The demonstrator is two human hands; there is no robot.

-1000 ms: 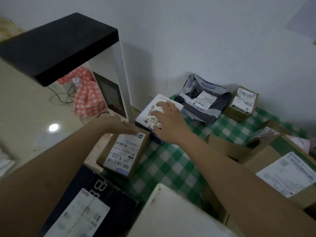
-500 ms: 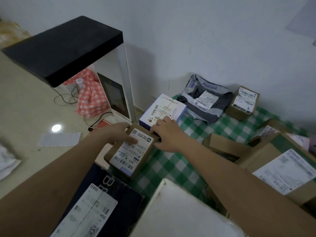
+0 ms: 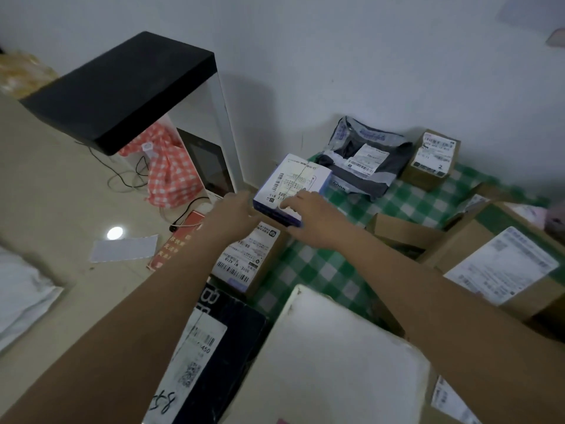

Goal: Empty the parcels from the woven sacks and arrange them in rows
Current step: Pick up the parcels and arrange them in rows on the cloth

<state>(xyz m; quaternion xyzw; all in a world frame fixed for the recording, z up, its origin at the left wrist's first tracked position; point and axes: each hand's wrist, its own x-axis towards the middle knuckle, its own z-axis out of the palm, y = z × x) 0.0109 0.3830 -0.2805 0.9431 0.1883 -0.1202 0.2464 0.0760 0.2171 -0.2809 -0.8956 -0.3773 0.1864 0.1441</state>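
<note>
both hands have shifted off the brown labelled carton (image 3: pixel 247 258) onto the white-and-blue box (image 3: pixel 290 191); left hand (image 3: pixel 232 215) and right hand (image 3: pixel 315 218) clasp its near corners above the green checked cloth (image 3: pixel 308 270); row alignment likely continues

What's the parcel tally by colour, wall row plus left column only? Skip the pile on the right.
Brown cartons: 2
Grey mailer: 1
Blue-and-white box: 1
Black box: 1
Total: 5
</note>
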